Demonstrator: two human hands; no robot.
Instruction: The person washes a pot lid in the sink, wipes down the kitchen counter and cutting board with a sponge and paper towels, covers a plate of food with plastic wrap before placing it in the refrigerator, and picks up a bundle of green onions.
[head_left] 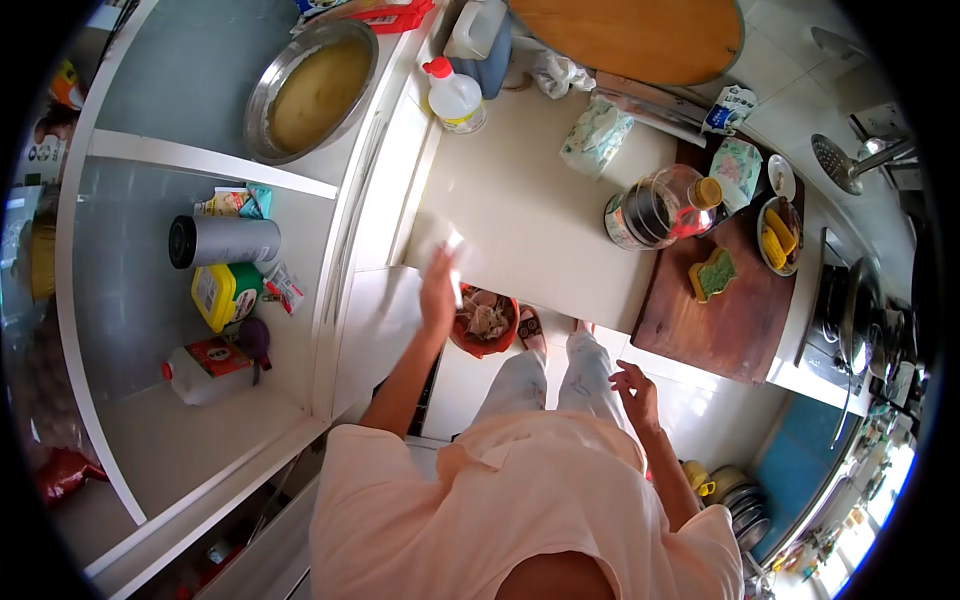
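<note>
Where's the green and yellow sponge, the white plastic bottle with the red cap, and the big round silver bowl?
Green and yellow sponge [714,274]: head view, on its green top.
White plastic bottle with the red cap [458,99]: head view, on its body.
Big round silver bowl [259,115]: head view, on its wall.

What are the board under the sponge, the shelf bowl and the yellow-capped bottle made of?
Board: wood, going by its streaky reddish-brown surface; soft sheen, varnished or damp, can't tell.
Bowl: metal, likely stainless steel; grey wall, bright rim.
Bottle: probably clear plastic, glossy; see-through wall, dark contents visible.
</note>
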